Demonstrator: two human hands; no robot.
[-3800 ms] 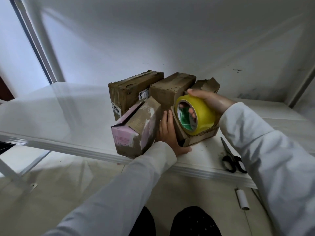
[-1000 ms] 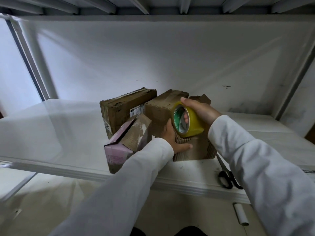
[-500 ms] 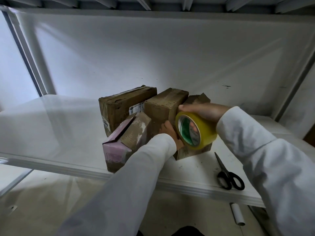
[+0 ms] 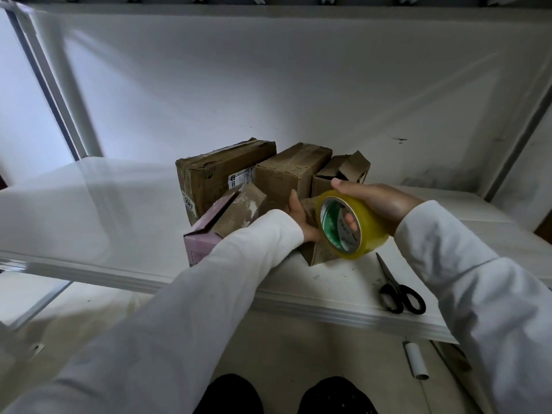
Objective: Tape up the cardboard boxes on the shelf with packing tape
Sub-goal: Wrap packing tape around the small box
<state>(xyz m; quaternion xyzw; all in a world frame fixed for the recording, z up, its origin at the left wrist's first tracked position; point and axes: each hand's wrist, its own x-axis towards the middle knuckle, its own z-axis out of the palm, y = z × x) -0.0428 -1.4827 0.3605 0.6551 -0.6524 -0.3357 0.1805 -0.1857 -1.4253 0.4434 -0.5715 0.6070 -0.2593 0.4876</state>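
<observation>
Surface: you face a white shelf (image 4: 89, 222); its front edge runs from lower left to lower right. A white back wall (image 4: 298, 85) with a few dark scuffs stands behind it, a white upright post (image 4: 68, 94) at the left rear. The underside of another shelf shows along the top. Below the edge is a pale floor (image 4: 292, 348), with a small white tube (image 4: 416, 360) lying on it at right.

Boxes: five cardboard boxes stand clustered mid-shelf. Left box (image 4: 215, 171) at the rear, middle box (image 4: 292, 171) just beside it, open box (image 4: 340, 174) at right with its flaps up. In front, a pink box (image 4: 203, 243) tilts against them, one brown flap raised. The front box (image 4: 319, 252) is largely hidden behind your hands.

Hands: your left hand (image 4: 298, 216) rests on the front box's left side, fingers straight and pointing up, thumb lower. Your right hand (image 4: 379, 201) grips the tape roll (image 4: 349, 225): thumb over the top, fingers curled through the core. The roll is yellow and sits directly against the front box, just right of your left hand.

Scissors (image 4: 397, 288), black-handled, lie on the shelf right of the boxes, well apart from both hands.

Writing: left box carries a white label (image 4: 239, 179), print too small to read, and a corner sticker reading "5047". The roll's green core has white lettering, illegible.
</observation>
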